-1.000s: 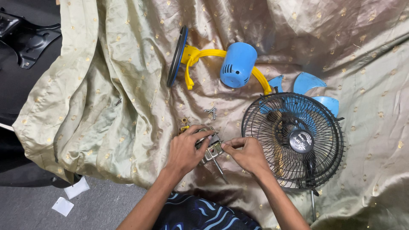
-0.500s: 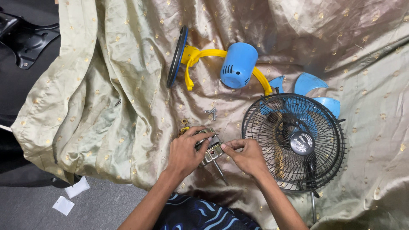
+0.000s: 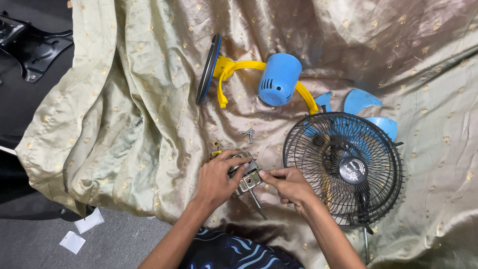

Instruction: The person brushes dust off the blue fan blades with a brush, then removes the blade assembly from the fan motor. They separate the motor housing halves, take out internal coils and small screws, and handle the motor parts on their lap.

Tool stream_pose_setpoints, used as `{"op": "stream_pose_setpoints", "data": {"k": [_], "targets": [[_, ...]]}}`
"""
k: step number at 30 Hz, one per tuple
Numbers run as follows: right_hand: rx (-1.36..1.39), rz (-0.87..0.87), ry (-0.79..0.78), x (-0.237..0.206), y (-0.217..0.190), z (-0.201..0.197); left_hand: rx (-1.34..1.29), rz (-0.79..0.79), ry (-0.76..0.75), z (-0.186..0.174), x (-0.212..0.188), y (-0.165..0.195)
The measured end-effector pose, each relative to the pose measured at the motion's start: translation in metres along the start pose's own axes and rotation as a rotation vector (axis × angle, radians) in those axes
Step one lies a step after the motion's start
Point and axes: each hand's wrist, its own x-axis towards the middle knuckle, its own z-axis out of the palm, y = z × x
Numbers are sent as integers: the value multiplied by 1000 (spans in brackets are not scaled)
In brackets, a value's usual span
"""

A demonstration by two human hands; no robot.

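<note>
My left hand grips a small metal fan motor with a thin shaft sticking out toward me. My right hand pinches the motor's right side with its fingertips. Both hands rest low in the middle of a shiny beige cloth. Just right of my right hand lies a black wire fan guard with blue blades beneath it. Above the hands lie small metal screws and a small yellow part.
A blue motor housing on a yellow stand with a round dark base lies at top centre. A black metal bracket sits on the dark floor at top left. White paper scraps lie on the floor at bottom left.
Both hands stay on the motor; the fingers shift only slightly. Nothing else has moved.
</note>
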Motion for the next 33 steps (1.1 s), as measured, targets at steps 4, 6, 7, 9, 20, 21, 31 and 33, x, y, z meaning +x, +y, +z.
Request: {"op": "stream_pose_setpoints", "data": {"k": [4, 6, 7, 9, 20, 21, 31, 33], "targets": [[-356, -614, 226, -8, -14, 7, 7, -6, -50, -3, 5, 0], [-526, -719, 364, -16, -25, 5, 17, 2, -66, -5, 9, 0], [-613, -772, 430, -19, -31, 3, 22, 2, -70, -5, 10, 0], [-641, -930, 260, -21, -44, -2, 18, -15, -84, -6, 12, 1], [-346, -508, 208, -15, -25, 19, -23, -208, -33, -7, 12, 18], [-347, -436, 246, -19, -19, 23, 4, -151, -8, -7, 12, 17], [-92, -466, 175, 5, 8, 16, -147, -93, 61, 3, -7, 8], [-215, -564, 293, 10, 9, 19, -162, -96, 79, 4, -7, 9]]}}
